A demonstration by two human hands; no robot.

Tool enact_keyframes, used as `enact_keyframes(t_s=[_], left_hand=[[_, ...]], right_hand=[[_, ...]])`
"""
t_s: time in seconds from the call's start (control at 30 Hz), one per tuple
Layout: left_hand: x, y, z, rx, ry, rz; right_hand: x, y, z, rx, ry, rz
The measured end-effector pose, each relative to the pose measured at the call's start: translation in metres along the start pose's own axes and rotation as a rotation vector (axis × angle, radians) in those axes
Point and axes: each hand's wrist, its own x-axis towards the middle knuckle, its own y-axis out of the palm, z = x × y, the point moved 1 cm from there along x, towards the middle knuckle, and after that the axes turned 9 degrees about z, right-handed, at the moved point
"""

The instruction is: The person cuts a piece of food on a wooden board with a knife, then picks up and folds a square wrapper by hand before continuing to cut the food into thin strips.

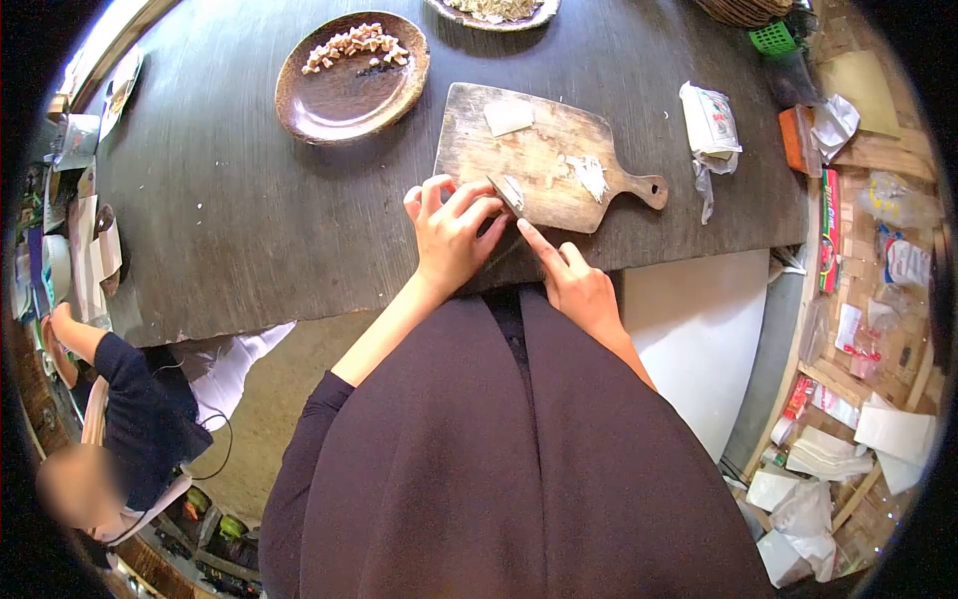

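A wooden cutting board (559, 130) with a handle lies near the table's front edge. My right hand (584, 295) grips a knife (506, 197), its index finger stretched along the tool and its blade over the board's near left corner. Close against the blade, my left hand (451, 238) has its fingers curled; what they pinch is hidden. Thin white slices (513, 190) lie just beyond the blade. Toward the board's handle sits a small pile of white shreds (589, 177), and a flat white slab (510, 117) rests at the far side.
On the dark table (230, 220) stand a brown plate (349, 110) of diced pieces and a second plate (494, 18) with pale shreds. A white packet (710, 122) lies right of the board. At the left, another person (135, 399) sits by the table.
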Motion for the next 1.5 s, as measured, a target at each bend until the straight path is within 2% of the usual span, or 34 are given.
enact_keyframes(t_s=[1.5], left_hand=[[-0.0022, 0.0006, 0.0015, 0.008, 0.004, -0.012]], right_hand=[[0.0016, 0.0034, 0.0074, 0.061, 0.036, 0.006]])
